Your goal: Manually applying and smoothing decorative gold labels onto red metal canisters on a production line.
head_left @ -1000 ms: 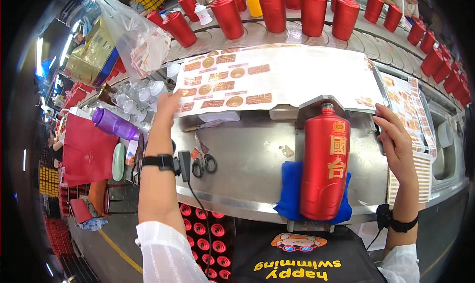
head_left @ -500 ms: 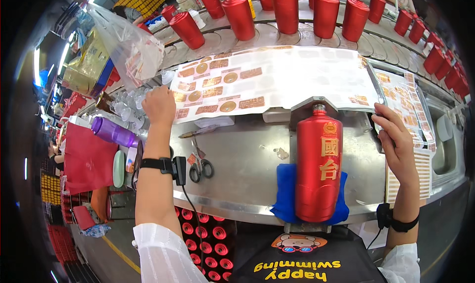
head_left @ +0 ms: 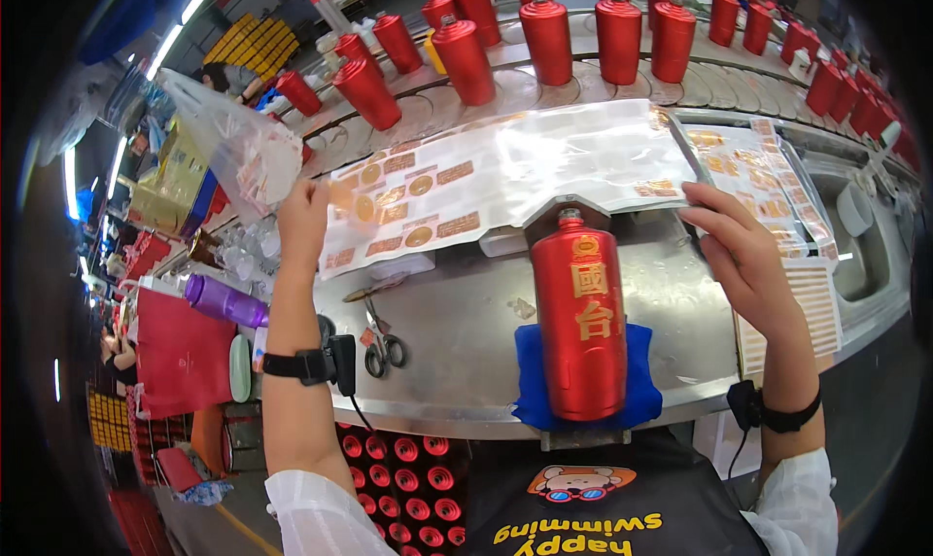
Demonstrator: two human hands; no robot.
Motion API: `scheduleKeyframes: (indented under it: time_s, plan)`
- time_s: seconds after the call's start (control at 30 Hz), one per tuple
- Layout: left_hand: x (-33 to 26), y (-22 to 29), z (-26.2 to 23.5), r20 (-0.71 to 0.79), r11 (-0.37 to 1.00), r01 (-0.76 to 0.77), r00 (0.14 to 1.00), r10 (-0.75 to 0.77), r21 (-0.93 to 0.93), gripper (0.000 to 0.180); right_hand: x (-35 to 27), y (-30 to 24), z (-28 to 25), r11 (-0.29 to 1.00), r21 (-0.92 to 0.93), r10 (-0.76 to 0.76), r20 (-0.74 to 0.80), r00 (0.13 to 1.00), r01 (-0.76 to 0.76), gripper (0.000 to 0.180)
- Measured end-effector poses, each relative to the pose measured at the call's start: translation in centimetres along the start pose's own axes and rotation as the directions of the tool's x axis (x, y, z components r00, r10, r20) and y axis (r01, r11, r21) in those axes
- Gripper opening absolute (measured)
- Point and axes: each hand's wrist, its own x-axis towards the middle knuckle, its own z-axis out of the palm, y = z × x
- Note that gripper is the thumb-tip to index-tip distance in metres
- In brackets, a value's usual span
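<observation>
We are peeling a round gold sticker (head_left: 340, 198) off the sticker sheet (head_left: 505, 172). Our left hand (head_left: 303, 221) pinches it. Our right hand (head_left: 743, 255) is open, touching the sheet's edge. The red bottle (head_left: 580, 323) lies between our hands. We think the sticker needs pressing on flat.

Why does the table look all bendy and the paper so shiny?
In the head view, the fisheye lens curves the metal table edge and darkens the corners; overhead light glares white off the glossy label sheet; the red bottle stays sharp, with soft highlights.
</observation>
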Motion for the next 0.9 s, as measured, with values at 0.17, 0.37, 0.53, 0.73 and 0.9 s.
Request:
scheduleKeyframes:
  time_s: [0.17, 0.37, 0.53, 0.73, 0.9]
  plan:
    - [1.8, 14.3, -4.1, 0.423, 0.494, 0.327, 0.901, 0.093, -0.805, 0.017, 2.5, 1.4, 2.2, 0.991, 0.132, 0.033, -0.065, 0.997, -0.024, 0.029]
    - [0.0, 25.8, -7.0, 0.362, 0.119, 0.349, 0.805, 0.47, -0.93, 0.014, 6.3, 1.0, 1.8, 0.825, 0.511, 0.236, 0.076, 0.969, -0.241, 0.061]
    - [0.5, 27.3, -6.4, 0.327, -0.007, 0.392, 0.778, 0.537, -0.92, 0.016, 6.9, 2.7, 2.2, 0.378, 0.809, 0.232, 0.388, 0.892, -0.45, 0.062]
    - [1.5, 24.3, -2.4, 0.374, 0.001, 0.408, 0.836, 0.4, -0.913, 0.014, 6.5, 5.0, 2.1, 0.283, 0.851, 0.255, 0.378, 0.89, -0.443, 0.022]
    - [2.3, 21.2, 3.7, 0.476, 0.26, 0.438, 0.872, 0.11, -0.861, 0.017, 12.0, 7.2, 2.0, 0.553, 0.613, 0.494, 0.305, 0.815, -0.564, 0.025]
